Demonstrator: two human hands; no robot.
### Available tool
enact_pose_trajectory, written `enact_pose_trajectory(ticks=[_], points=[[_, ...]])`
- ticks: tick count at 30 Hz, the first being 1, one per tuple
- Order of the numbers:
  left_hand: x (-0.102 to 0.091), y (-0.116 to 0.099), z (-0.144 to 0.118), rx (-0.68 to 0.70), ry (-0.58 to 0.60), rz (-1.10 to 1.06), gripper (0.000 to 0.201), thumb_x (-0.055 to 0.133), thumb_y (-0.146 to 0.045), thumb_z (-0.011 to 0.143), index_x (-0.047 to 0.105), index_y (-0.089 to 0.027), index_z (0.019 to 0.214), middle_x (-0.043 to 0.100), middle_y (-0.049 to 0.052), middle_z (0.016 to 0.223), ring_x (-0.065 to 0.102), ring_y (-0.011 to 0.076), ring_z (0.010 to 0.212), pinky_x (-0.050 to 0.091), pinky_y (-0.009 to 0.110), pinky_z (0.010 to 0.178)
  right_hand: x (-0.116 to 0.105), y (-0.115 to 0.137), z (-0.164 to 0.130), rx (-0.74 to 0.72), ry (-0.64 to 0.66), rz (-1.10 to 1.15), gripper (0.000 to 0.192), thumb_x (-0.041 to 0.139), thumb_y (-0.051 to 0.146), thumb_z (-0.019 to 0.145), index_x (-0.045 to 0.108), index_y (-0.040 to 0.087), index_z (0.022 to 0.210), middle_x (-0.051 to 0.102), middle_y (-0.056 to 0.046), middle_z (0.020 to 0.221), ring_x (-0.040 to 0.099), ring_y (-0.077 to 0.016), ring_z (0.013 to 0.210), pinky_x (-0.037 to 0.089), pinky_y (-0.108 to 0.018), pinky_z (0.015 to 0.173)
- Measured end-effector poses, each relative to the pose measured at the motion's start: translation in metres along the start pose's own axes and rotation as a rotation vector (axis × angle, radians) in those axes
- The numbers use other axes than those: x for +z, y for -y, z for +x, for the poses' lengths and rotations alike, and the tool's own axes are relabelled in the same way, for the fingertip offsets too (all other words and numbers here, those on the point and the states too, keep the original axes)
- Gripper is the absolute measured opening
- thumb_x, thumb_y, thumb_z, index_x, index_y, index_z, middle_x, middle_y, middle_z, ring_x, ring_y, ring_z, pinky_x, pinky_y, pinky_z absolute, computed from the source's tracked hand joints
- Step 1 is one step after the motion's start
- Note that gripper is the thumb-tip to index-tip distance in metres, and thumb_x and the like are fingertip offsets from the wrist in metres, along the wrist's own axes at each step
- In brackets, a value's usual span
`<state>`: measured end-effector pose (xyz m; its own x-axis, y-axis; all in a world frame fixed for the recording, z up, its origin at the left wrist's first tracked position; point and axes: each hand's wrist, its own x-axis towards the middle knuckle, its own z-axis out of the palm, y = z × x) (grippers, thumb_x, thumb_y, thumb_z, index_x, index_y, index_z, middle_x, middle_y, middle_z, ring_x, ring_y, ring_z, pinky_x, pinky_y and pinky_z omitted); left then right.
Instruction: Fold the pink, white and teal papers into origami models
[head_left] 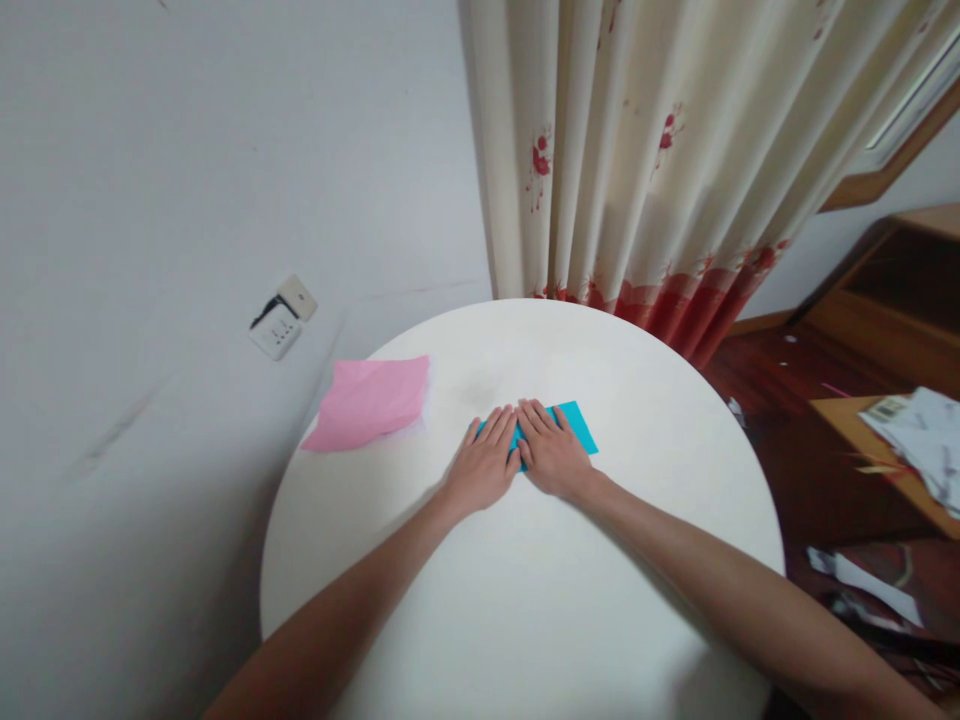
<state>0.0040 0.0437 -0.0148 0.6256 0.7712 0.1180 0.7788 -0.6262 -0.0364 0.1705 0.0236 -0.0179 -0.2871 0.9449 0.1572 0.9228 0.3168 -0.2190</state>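
A blue sheet of paper [579, 424] lies flat on the round white table [480, 620], partly covered by both hands. My left hand [486, 460] rests palm down on its left part, fingers stretched forward and nothing gripped. Beside it, my right hand [553, 450] presses flat on the middle of the paper, fingers extended. The two thumbs come close together over the paper. The right end of the sheet sticks out past my right hand, while much of the rest is hidden under the hands.
Pink paper [375, 400] with a whitish layer beneath lies at the table's left edge. A wall socket [276, 330] is on the left wall. A curtain [637, 150] hangs behind the table. To the right, papers [919, 435] lie on a wooden surface.
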Motion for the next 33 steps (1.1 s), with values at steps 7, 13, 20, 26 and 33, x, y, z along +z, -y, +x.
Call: enact_pose_trajectory(ticks=[7,13,20,26,33], points=[[-0.003,0.002,0.0,-0.047,0.051,0.008,0.061,0.029,-0.04,0.102,0.027,-0.011,0.155,0.022,0.009,0.164,0.019,0.0253,0.152,0.02,0.05,0.122,-0.001,-0.001,0.0,-0.012,0.015,0.004,0.057,0.028,0.033,0.102,0.029,0.011,0.155,0.023,-0.009,0.163,0.016,-0.0255,0.152,0.013,-0.05,0.121],[-0.009,0.006,-0.008,-0.141,0.125,0.0,0.065,0.029,-0.051,0.101,0.025,-0.017,0.157,0.017,0.009,0.165,0.016,0.0289,0.152,0.021,0.055,0.12,-0.002,-0.001,0.0,-0.017,0.008,0.0,0.056,0.029,0.037,0.103,0.031,0.018,0.156,0.024,-0.009,0.163,0.018,-0.027,0.152,0.014,-0.051,0.121],[-0.014,0.016,-0.016,-0.205,0.21,-0.008,0.072,0.024,-0.056,0.101,0.019,-0.013,0.158,0.011,0.011,0.165,0.013,0.0283,0.153,0.019,0.057,0.12,-0.003,-0.001,-0.001,-0.016,0.029,-0.007,0.056,0.029,0.044,0.104,0.032,0.022,0.155,0.021,-0.009,0.164,0.016,-0.0285,0.152,0.013,-0.052,0.12],[-0.014,0.018,-0.022,-0.27,0.207,0.015,0.077,0.02,-0.057,0.101,0.022,-0.002,0.155,0.013,0.019,0.163,0.013,0.0315,0.152,0.02,0.057,0.119,-0.002,0.0,-0.001,-0.002,0.015,0.005,0.058,0.031,0.046,0.103,0.032,0.021,0.155,0.023,-0.01,0.164,0.017,-0.0276,0.152,0.011,-0.051,0.121],[-0.005,0.017,-0.022,-0.313,0.172,0.007,0.077,0.023,-0.053,0.101,0.023,0.005,0.152,0.015,0.026,0.161,0.013,0.0356,0.152,0.021,0.055,0.119,-0.003,0.001,-0.002,0.003,0.02,0.003,0.06,0.032,0.051,0.102,0.032,0.023,0.155,0.021,-0.009,0.164,0.017,-0.0281,0.152,0.011,-0.051,0.121]])
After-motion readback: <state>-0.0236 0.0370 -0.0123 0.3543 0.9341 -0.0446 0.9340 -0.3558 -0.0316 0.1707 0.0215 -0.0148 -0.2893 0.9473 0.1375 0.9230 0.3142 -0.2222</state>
